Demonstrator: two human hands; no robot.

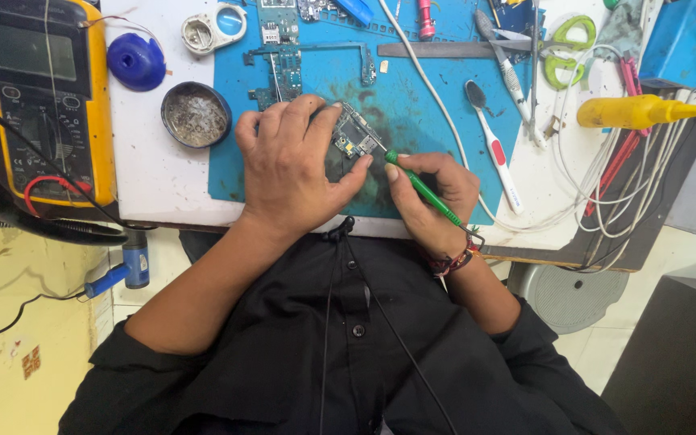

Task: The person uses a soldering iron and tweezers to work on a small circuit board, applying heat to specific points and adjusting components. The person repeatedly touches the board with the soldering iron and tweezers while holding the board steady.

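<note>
Around your hands the tabletop [163, 173] is crowded: a yellow multimeter [46, 101] far left, a round tin [196, 114] near your left hand [292, 169], a toothbrush [493, 149] and white cables [598, 185] to the right. Your left hand's fingers press flat on the small circuit board [354, 135], hiding part of it. The board lies on the stained blue mat [412, 105], dark with tiny components. Your right hand [432, 197] pinches a green tool [422, 188], tip touching the board.
</note>
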